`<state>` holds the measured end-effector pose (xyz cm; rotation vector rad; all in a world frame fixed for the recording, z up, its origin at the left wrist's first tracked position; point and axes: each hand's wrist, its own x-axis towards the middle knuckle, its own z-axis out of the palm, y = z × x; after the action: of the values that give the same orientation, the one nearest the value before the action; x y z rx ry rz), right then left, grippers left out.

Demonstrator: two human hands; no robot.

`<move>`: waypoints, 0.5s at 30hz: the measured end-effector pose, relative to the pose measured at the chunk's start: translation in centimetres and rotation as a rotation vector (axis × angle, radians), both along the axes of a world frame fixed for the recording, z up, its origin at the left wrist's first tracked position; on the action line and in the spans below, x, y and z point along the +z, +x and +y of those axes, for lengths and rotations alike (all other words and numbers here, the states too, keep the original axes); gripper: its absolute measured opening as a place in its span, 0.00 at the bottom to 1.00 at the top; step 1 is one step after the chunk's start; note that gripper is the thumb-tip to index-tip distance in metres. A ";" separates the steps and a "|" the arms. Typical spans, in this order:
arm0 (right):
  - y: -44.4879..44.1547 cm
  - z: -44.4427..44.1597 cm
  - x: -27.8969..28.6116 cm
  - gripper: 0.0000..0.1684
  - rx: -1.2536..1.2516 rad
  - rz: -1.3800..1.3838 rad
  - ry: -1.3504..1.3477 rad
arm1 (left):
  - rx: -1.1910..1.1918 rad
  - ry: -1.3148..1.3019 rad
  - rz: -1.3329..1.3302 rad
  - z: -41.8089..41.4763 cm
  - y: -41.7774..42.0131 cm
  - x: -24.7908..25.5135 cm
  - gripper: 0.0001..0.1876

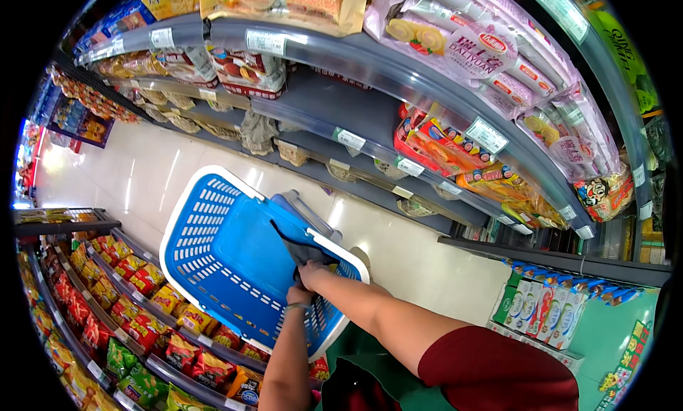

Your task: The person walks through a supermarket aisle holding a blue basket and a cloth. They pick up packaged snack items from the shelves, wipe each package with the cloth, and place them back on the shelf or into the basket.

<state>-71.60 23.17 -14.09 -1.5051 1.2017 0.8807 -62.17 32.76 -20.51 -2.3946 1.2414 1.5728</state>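
A blue plastic shopping basket with a white rim (171,213) and slotted sides stands in the aisle in front of me. Both of my hands reach over its near end. My right hand (316,275) is closed on a dark grey cloth (304,251) that hangs inside the basket. Close beside it, my left hand (300,295), with a band at the wrist, also holds the dark material; its fingertips are partly hidden. Under the basket's far side shows part of a grey frame (307,213).
Shelves (320,96) of packaged cakes and snacks run along the far side. Racks of crisp packets (144,325) stand at the lower left. Milk cartons (544,312) are stacked at the right, by a green panel. A pale shiny floor (421,261) lies between.
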 end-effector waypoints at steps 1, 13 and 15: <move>-0.1 0.2 0.2 0.39 0.025 -0.023 -0.014 | 0.059 -0.070 0.018 0.6 0.4 0.0 0.22; -5.1 -3.5 11.8 0.33 -0.614 -1.181 -0.440 | 0.651 -0.807 0.767 -7.4 0.4 25.9 0.01; -8.7 -4.0 17.1 0.24 -0.822 -1.172 -0.258 | 0.425 -0.858 0.692 -9.5 -2.9 29.4 0.05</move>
<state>-80.34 19.16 3.04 -1.1814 0.8546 -0.6771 -65.04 23.26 8.89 -2.8027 1.9326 2.5693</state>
